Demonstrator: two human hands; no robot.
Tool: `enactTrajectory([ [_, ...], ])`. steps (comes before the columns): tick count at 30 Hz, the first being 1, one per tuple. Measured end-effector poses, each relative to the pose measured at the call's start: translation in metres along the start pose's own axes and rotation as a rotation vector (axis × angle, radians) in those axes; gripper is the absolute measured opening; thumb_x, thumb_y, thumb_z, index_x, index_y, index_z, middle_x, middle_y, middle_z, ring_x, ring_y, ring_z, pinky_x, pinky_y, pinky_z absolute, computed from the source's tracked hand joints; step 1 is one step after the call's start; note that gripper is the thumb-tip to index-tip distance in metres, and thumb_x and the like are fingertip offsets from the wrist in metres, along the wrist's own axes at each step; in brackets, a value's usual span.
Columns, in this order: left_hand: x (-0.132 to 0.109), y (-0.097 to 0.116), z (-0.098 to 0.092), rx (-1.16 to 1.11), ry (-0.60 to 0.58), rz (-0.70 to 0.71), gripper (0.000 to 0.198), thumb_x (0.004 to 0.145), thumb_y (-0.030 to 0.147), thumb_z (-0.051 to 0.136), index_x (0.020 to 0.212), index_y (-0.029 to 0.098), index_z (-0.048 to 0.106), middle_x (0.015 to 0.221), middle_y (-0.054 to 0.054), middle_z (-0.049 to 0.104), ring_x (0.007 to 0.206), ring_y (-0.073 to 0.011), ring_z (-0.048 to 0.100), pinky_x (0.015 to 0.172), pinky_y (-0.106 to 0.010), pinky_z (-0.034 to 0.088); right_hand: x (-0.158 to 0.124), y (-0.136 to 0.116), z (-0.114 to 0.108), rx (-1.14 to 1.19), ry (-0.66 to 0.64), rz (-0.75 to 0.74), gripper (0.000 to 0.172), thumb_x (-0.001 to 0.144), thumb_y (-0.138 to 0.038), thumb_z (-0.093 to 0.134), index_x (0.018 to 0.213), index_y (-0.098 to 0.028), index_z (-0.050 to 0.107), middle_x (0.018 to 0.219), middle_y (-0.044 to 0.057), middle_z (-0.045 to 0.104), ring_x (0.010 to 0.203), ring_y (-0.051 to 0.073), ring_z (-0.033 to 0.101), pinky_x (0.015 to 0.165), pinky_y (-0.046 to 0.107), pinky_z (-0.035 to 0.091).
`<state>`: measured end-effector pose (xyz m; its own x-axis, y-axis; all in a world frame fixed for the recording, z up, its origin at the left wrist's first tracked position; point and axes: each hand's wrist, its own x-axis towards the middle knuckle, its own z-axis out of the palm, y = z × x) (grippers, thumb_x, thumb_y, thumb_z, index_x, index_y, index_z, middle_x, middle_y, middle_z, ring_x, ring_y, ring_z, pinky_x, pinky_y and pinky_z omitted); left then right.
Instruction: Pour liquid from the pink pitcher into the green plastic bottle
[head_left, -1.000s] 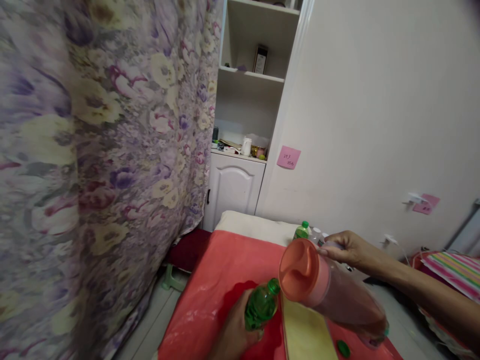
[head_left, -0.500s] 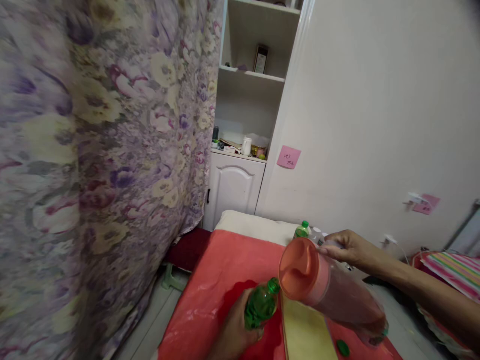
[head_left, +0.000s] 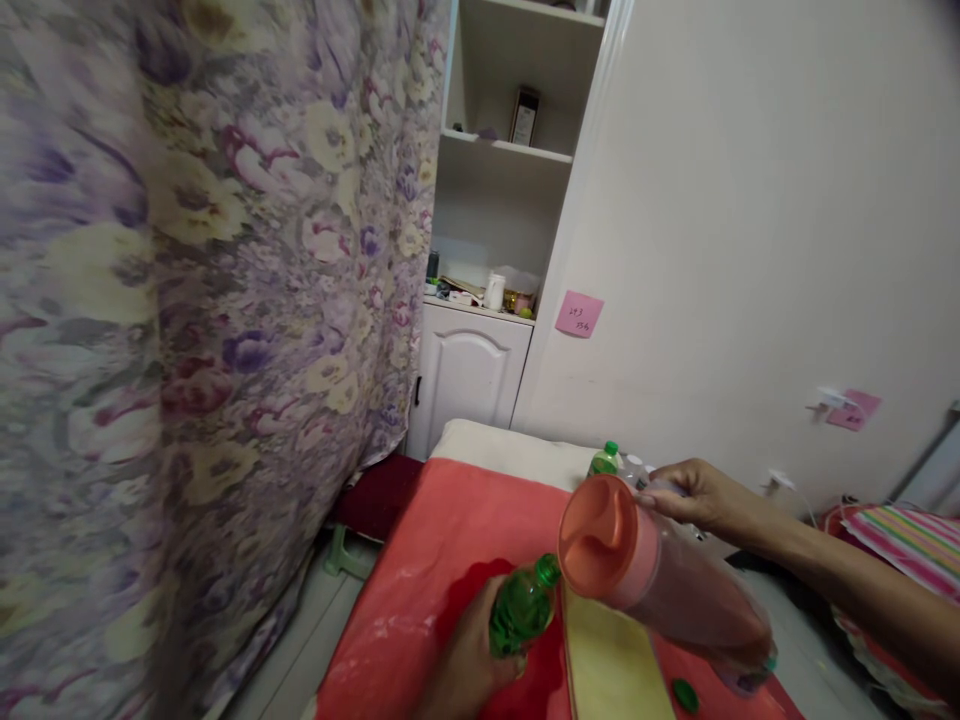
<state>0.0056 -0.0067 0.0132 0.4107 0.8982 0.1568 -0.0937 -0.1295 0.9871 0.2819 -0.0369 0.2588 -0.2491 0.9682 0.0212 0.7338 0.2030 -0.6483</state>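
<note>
A clear pitcher (head_left: 697,590) with an orange lid (head_left: 596,540) is tipped well over to the left, its handle gripped by my right hand (head_left: 686,490). My left hand (head_left: 480,645) is wrapped around a green plastic bottle (head_left: 521,610), which leans a little to the right. The bottle's uncapped mouth is right by the rim of the pitcher's lid; I cannot tell whether they touch or whether liquid is flowing. Below the pitcher a green bottle cap (head_left: 685,695) lies on the red table cover (head_left: 420,560).
A yellow board or book (head_left: 615,660) lies under the pitcher. Behind, another green bottle (head_left: 604,459) stands near clear bottles (head_left: 634,468) by the wall. A floral curtain (head_left: 225,300) hangs on the left; a white cabinet (head_left: 476,375) with shelves stands at the back.
</note>
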Motion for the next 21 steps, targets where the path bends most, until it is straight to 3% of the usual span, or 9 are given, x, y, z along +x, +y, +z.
enactTrajectory([
  [6, -0.0003, -0.0006, 0.0009, -0.080, -0.046, 0.048, 0.069, 0.060, -0.002, 0.064, 0.125, 0.022, 0.057, 0.118, -0.004, 0.074, 0.109, -0.0267, 0.067, 0.090, -0.034, 0.051, 0.0000, 0.0005, 0.0000, -0.004, 0.017, 0.011, 0.055, 0.083, -0.068, 0.058, 0.058, -0.023, 0.038, 0.059, -0.008, 0.027, 0.056, 0.011, 0.024, 0.055, 0.031, 0.018],
  [21, 0.0005, -0.0041, 0.0016, -0.039, -0.016, 0.034, 0.068, 0.059, -0.003, 0.060, 0.122, 0.022, 0.058, 0.112, -0.003, 0.075, 0.102, -0.0240, 0.068, 0.085, -0.031, 0.052, -0.0018, -0.0038, -0.0009, -0.001, 0.014, 0.015, 0.053, 0.083, -0.066, 0.058, 0.059, -0.023, 0.038, 0.060, -0.007, 0.028, 0.057, 0.010, 0.023, 0.055, 0.030, 0.019],
])
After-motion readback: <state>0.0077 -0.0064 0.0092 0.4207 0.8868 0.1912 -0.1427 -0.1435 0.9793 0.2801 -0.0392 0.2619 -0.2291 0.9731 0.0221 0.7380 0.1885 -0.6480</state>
